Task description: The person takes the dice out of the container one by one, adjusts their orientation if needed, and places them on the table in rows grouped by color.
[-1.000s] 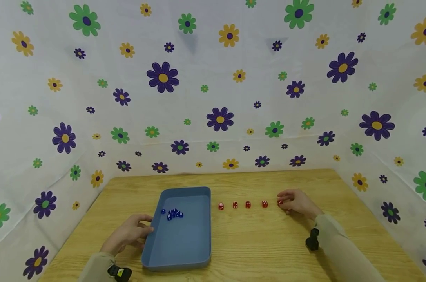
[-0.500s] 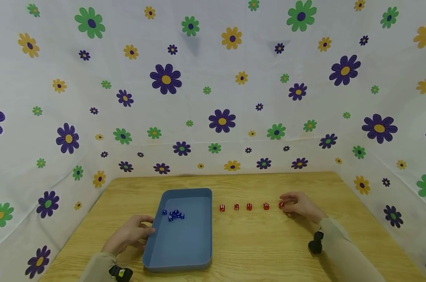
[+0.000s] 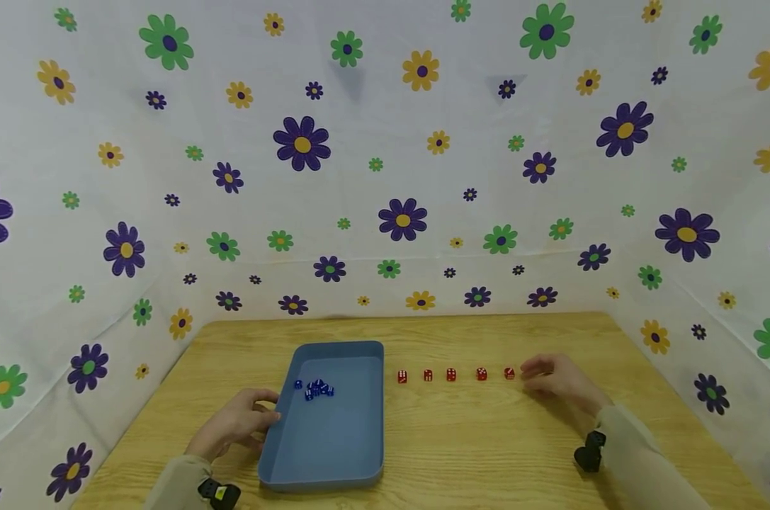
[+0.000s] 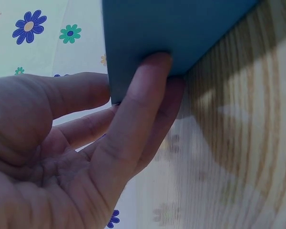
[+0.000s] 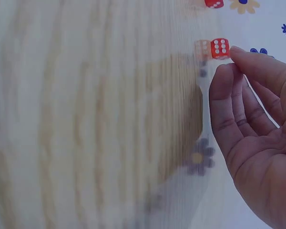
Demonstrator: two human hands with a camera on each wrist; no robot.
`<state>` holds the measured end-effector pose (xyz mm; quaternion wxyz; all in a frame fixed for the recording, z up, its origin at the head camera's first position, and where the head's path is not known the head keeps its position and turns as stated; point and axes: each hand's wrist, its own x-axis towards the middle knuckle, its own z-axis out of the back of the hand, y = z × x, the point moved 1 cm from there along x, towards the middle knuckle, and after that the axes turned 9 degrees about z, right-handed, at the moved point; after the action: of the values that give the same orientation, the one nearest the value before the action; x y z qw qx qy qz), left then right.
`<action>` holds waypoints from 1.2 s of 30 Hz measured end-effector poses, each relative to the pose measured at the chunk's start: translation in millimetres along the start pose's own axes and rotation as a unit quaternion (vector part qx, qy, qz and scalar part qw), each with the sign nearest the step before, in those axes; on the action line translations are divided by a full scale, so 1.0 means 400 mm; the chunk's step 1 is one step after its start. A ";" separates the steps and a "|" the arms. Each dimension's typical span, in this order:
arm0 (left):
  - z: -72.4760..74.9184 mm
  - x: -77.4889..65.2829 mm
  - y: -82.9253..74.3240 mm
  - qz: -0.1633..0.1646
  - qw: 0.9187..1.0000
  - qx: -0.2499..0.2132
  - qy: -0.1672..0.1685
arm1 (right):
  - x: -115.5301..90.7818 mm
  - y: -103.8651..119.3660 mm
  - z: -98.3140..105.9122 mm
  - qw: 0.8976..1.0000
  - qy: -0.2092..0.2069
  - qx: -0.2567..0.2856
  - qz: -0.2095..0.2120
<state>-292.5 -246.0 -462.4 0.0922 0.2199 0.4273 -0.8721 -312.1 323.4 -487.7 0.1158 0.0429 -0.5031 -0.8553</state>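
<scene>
Head view: empty right grip slightly parted beside red die; left grip pinches tray rim.
Die seems light, hard; pinch its opposite sides.

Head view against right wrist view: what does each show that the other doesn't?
Only the head view shows the blue tray, the blue dice in it and the left hand. Only the right wrist view shows the palm side of the right hand and a pale reflection of a red die. Both share the right hand, red dice, wooden table and flowered cloth.
</scene>
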 end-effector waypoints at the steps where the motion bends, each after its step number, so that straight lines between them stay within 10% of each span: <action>1: 0.000 0.000 -0.002 0.000 1.000 0.001 0.000 | -0.002 0.005 -0.002 1.000 0.006 0.003 0.001; 36: 0.007 -0.008 0.007 0.005 1.000 -0.010 -0.007 | 0.065 0.168 -0.249 0.989 0.103 0.090 0.063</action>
<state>-289.5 -249.9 -461.5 0.1021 0.2151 0.4344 -0.8687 -308.0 201.1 -477.0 0.2160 0.1093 -0.5654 -0.7885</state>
